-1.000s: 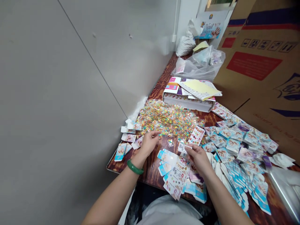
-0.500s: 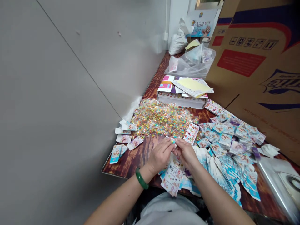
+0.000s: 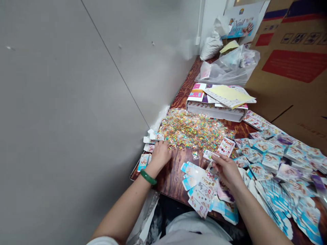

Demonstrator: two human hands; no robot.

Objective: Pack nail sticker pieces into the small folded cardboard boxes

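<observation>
Right hand (image 3: 226, 168) pinched a small patterned card (image 3: 208, 155) by one end, probably to keep its face clear. Left hand (image 3: 160, 154) was at the small boxes (image 3: 156, 136) by the table's (image 3: 176, 173) left edge; could not tell whether it gripped any. Sticker sheets (image 3: 201, 197) lay between the forearms, colourful packets (image 3: 191, 131) heaped beyond, more boxes (image 3: 271, 162) rightward, seemingly grouped for reach.

We are looking forward and down from the wearer's head, near the left hand (image 3: 160, 156) and right hand (image 3: 227, 170), facing along the surface (image 3: 176, 177), grey wall (image 3: 63, 102) filling our left
</observation>
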